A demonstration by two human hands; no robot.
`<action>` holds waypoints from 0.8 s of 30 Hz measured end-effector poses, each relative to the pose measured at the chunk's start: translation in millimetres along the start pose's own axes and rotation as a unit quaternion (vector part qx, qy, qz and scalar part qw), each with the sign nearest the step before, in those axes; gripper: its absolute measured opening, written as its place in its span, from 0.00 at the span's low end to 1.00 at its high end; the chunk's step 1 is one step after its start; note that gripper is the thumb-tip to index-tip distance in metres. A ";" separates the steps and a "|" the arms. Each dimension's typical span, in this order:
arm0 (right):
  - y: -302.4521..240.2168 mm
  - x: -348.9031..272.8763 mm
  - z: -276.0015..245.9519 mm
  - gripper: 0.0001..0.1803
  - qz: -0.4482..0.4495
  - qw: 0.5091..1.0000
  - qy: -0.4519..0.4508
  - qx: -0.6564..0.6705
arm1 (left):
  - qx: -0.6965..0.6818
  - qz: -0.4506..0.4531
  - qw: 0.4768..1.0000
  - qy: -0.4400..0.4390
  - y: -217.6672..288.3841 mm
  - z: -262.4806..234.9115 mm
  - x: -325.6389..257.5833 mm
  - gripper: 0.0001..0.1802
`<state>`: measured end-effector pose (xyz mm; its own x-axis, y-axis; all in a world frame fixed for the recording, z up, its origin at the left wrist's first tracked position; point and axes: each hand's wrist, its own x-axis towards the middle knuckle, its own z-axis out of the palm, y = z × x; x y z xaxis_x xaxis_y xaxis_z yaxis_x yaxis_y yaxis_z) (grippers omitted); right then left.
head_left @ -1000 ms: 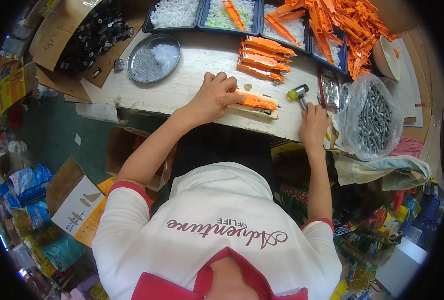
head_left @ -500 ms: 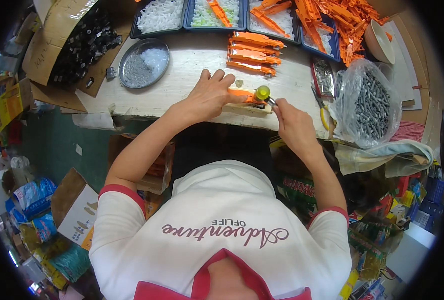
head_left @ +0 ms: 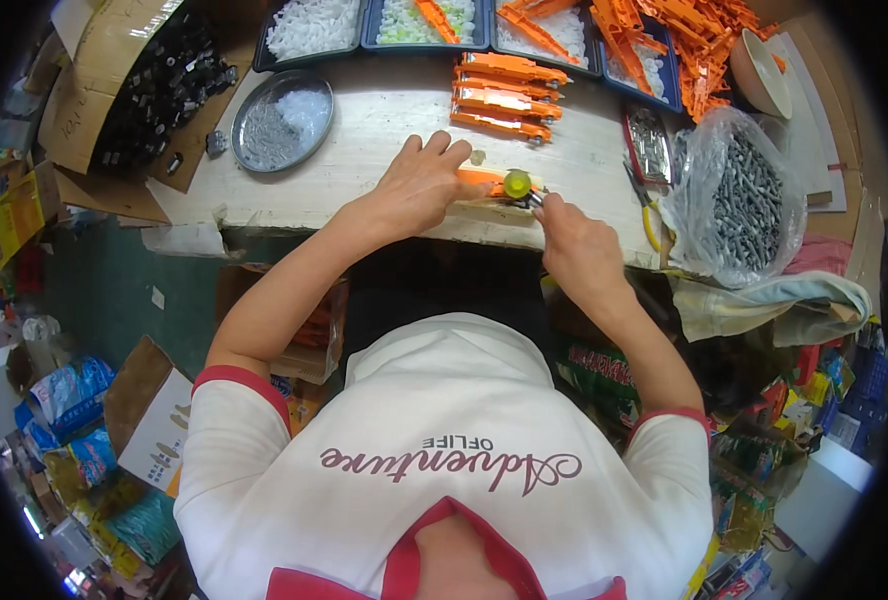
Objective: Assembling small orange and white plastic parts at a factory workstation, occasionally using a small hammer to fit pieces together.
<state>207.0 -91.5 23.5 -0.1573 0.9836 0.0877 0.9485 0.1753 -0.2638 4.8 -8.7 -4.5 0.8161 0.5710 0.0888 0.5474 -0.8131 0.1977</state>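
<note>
My right hand [head_left: 581,240] is closed round the handle of a small mallet with a round yellow-green head [head_left: 517,184]. The mallet head lies over the right part of an orange plastic part [head_left: 477,177] at the table's front edge. My left hand [head_left: 419,188] holds that part at its left end with thumb and forefinger, the other fingers raised and spread. Part of the piece is hidden by the mallet and my fingers. Beyond it, several similar orange parts [head_left: 505,97] lie in a stacked row.
Trays of small white pieces [head_left: 314,28] line the back, beside an orange heap [head_left: 689,50]. Left are a round metal dish [head_left: 247,148] and a carton of black parts [head_left: 74,130]. Right are yellow-handled pliers [head_left: 651,226], a bag of grey screw-like pieces [head_left: 739,205] and a cloth [head_left: 764,310].
The mallet head and my right hand have shifted slightly left, the head now lower over the orange part. My left hand stays on the part. The whole view has tilted slightly.
</note>
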 end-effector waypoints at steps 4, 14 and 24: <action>3.4 7.4 -0.4 0.08 0.007 0.996 -0.074 -0.045 | -0.085 -0.033 0.996 0.021 -8.7 4.4 -2.2 0.27; -20.4 18.3 3.7 0.09 -0.115 0.974 0.131 0.146 | -0.233 -0.103 0.954 0.158 -14.3 16.7 -4.6 0.30; -8.0 58.1 18.8 0.11 -0.012 0.998 -0.066 0.013 | -0.272 -0.124 0.921 0.249 -5.4 27.0 -16.2 0.33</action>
<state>185.1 -35.0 12.7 -0.2170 0.9756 -0.0323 0.9369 0.1989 -0.2874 -6.4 -16.6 -33.4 0.4175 0.8229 0.3854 0.4205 -0.5510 0.7208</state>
